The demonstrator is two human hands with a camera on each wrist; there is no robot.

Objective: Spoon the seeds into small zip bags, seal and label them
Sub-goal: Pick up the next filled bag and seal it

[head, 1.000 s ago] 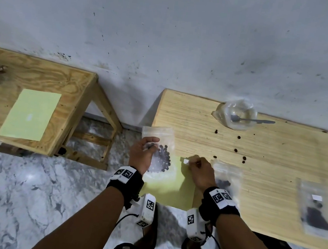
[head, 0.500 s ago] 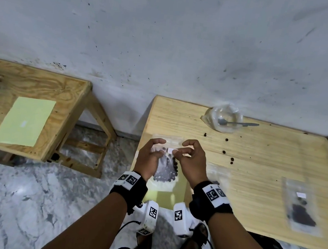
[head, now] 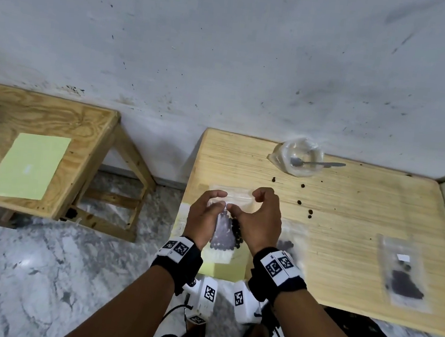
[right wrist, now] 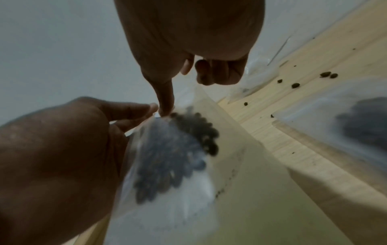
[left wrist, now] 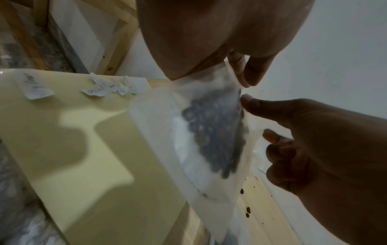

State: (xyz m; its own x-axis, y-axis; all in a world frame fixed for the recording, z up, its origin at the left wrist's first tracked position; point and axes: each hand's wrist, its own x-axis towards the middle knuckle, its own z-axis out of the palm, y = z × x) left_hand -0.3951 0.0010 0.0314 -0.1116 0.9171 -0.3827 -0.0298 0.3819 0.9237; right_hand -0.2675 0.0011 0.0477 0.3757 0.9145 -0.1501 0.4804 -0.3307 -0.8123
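Observation:
A small clear zip bag [head: 224,233] of dark seeds hangs upright over the table's front left corner, held between both hands. My left hand [head: 220,200] grips its upper left part, with the thumb in front. My right hand [head: 241,202] pinches the upper right, its thumb [right wrist: 165,102] pressing the front beside the left thumb [right wrist: 138,107]. In the left wrist view the bag [left wrist: 209,132] is blurred. Beneath it lies a pale yellow label sheet [left wrist: 79,136] bearing small white written labels [left wrist: 111,88]. I cannot make out a label on the held bag.
Two more seed bags lie on the wooden table [head: 363,212]: one [head: 289,243] by my right wrist, one [head: 403,272] with a white label at the right. A clear plastic bowl [head: 299,153] with a spoon [head: 319,164] stands at the back. Loose seeds [head: 299,202] dot the table. A bench [head: 87,125] with a green sheet stands left.
My right hand carried a small white label from the sheet up to the bag. It now presses the bag's front, and both hands hold the bag closer together.

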